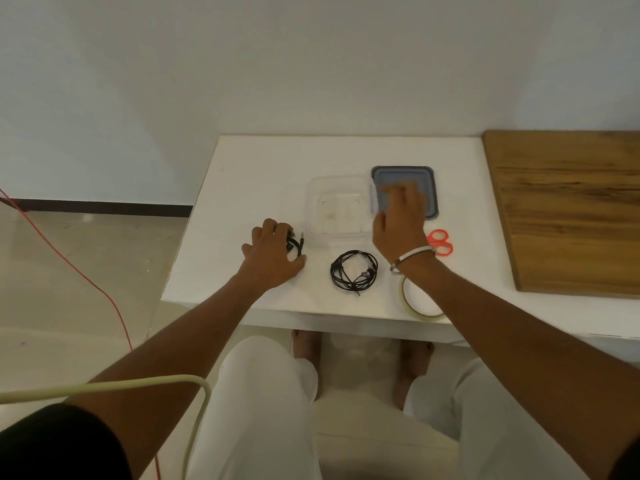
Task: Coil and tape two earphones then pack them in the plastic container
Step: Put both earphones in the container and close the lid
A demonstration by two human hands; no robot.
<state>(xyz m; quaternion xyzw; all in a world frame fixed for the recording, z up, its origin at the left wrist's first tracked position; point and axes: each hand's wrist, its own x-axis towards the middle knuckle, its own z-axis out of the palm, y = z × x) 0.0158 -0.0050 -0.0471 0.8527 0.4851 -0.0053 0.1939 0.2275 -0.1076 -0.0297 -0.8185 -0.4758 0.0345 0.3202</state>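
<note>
The left hand (273, 252) curled over one black earphone bundle (294, 243) beside the clear plastic container (341, 209), probably to lift it in. The right hand (400, 220), fingers blurred but seemingly spread and holding nothing, hovered over the grey lid (427, 188). The second coiled earphone (354, 271) lay between tape roll (420, 306) and left hand; orange scissors (440, 242) lay clear.

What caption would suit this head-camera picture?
Left hand gripping one coiled earphone, another earphone lying beside the open plastic container.
</note>
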